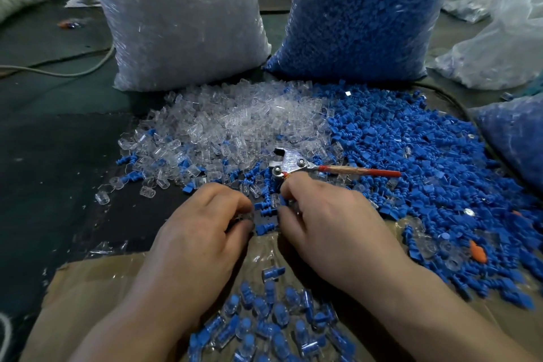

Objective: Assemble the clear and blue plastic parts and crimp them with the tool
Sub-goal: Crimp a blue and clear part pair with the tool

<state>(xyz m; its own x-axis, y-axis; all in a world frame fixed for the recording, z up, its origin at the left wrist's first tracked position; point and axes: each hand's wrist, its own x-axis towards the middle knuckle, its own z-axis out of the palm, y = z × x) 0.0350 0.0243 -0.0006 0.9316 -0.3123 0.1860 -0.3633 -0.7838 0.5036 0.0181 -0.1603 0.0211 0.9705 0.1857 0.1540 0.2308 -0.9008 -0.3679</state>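
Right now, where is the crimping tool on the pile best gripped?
Grip the crimping tool by its red handle, coming from the right: the handle juts out long and bare over the blue parts, and the metal head points left.

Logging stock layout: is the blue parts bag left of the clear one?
No, the blue parts bag stands to the right of the clear parts bag.

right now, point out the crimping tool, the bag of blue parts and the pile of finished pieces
crimping tool point(289, 159): head view, on its metal head plate
blue parts bag point(361, 15): head view, middle of its front face
assembled pieces pile point(279, 322): head view, centre of the heap
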